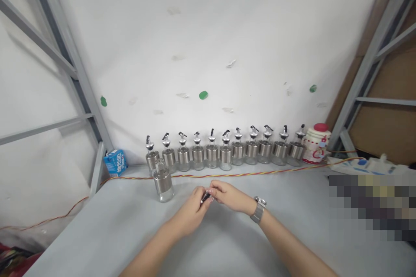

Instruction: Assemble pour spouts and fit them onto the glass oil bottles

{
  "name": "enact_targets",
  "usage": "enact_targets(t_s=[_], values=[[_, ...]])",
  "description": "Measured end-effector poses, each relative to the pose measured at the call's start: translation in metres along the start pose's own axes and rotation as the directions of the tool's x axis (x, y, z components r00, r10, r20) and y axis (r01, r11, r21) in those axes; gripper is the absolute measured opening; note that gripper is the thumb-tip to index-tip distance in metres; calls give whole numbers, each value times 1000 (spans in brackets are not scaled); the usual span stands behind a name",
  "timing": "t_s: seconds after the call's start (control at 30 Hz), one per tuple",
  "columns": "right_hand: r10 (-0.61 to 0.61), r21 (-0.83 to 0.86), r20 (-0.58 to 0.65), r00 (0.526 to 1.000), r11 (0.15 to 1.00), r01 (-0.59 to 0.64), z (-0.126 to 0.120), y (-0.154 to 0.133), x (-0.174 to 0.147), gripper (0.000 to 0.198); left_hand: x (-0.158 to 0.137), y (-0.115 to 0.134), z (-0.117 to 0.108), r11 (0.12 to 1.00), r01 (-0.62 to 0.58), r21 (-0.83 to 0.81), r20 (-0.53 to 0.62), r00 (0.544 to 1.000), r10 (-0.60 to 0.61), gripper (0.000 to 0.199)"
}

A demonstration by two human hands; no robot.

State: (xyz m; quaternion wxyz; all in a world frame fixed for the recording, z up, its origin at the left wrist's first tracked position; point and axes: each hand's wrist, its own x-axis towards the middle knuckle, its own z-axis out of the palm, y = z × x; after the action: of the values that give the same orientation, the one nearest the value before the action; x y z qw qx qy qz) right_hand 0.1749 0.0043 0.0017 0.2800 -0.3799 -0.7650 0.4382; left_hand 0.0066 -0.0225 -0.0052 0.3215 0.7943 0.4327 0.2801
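My left hand (194, 207) is closed around a small black-and-silver pourer spout (206, 197), mostly covered by the fingers. From the other side, my right hand (229, 195) pinches the spout's upper end, with a metal watch (259, 210) on the wrist. Left of both hands a glass oil bottle (163, 184) with a steel sleeve stands upright, its neck uncovered. Behind, along the wall, runs a row of several like bottles, such as this one (225, 156), each topped with a silver-and-black pourer spout.
A blue carton (116, 162) sits at the back left. A red-and-yellow twisted wire (201, 176) crosses the grey table (107, 225) before the row. At the back right stand a white-and-red jar (316, 143) and a power strip (367, 164). Metal frame posts flank both sides.
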Motion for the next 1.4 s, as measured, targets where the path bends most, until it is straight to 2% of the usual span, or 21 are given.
enact_targets(t_s=[0.2, 0.5, 0.73, 0.97, 1.4], values=[[-32, 10, -66, 997, 999, 33, 4, 1, 0, 35, 2, -1, -3, 996, -28, 89, -46, 998, 32, 28], [20, 31, -69, 997, 999, -18, 7, 0, 1, 39, 1, 2, -6, 980, -38, 198, -47, 998, 48, 23], [22, 17, -49, 999, 1000, -22, 6, -2, 0, 38, 1, -1, -5, 983, -42, 179, -23, 999, 47, 25], [16, 14, -21, 1000, 1000, -16, 5, 0, 0, 40, -2, 2, -4, 997, -30, 71, -16, 999, 31, 26], [-7, -15, -39, 999, 1000, 6, 7, 2, 2, 41, -5, 10, -7, 1000, 1, -26, 20, 1000, -1, 28]])
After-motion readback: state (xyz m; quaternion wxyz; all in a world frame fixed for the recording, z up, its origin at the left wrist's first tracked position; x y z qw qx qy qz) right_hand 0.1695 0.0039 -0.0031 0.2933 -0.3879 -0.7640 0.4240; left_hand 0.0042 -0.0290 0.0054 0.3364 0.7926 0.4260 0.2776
